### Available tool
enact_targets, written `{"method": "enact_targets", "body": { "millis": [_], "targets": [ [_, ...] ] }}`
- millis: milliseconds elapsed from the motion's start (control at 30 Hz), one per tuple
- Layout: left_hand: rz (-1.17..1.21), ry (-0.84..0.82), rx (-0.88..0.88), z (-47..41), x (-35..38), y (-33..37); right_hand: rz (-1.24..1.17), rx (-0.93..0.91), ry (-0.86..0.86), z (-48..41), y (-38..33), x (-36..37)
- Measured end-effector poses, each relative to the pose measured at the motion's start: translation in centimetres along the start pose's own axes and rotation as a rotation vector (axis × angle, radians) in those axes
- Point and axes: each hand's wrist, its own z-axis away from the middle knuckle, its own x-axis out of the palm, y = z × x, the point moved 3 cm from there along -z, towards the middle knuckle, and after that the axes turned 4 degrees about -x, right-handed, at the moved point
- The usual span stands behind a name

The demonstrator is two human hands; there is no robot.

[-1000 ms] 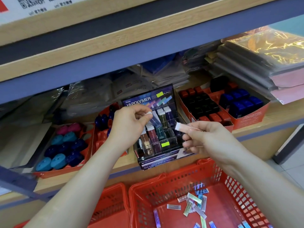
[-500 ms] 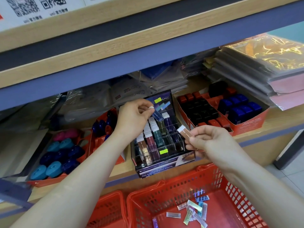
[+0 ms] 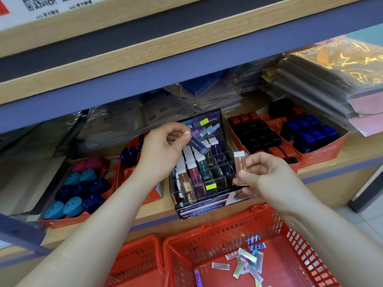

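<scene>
Wooden shelf (image 3: 154,212) with eraser display box (image 3: 202,207), red cardboard trays (image 3: 323,155) of small coloured items, stacked wrapped packets (image 3: 331,79).

Stationery shop: stocked shelf (image 3: 186,65), shopping basket (image 3: 244,228).

I see two forearms, both bare. The left hand (image 3: 163,151) and right hand (image 3: 268,176) are bare too, nails short

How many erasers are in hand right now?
2: a dark blue eraser pinched by the left hand above the display box, a brown eraser held by the right hand. Palms may hide more.
</scene>
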Motion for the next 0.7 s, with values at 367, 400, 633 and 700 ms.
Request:
{"method": "enact_targets", "body": {
  "millis": [367,400,633,700],
  "targets": [
    [-0.245,-0.032,0.107,2.3,0.7,0.1,0.103,-0.112,-0.009,0.4,-0.8,0.3],
    [-0.255,-0.025,0.130,2.4,0.7,0.2,0.138,-0.136,-0.015,0.4,-0.9,0.5],
    [-0.330,-0.042,0.193,2.5,1.7,-0.3,0.160,-0.128,0.019,0.4,-1.0,0.4],
    [-0.331,-0.052,0.175,2.5,1.9,-0.6,0.158,-0.124,0.023,0.3,-1.0,0.3]
  ]
}}
